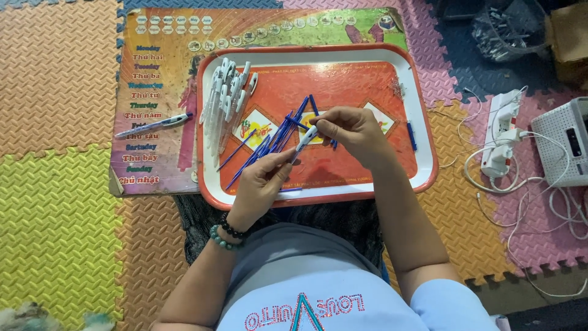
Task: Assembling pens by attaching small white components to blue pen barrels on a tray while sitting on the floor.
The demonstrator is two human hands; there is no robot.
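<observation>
Both hands' fingers pinch one white pen barrel (304, 140) over the red tray (318, 195), apparently inserting a blue refill.

Left hand (260, 184) fingers pinched, right hand (352, 130) curled, fingertips apparently meeting, both forearms raised.

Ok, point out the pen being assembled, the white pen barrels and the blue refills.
pen (305, 138), head view, white barrel middle.
white pen barrels (224, 98), head view, pile centre.
blue refills (278, 136), head view, bundle middle.
</observation>
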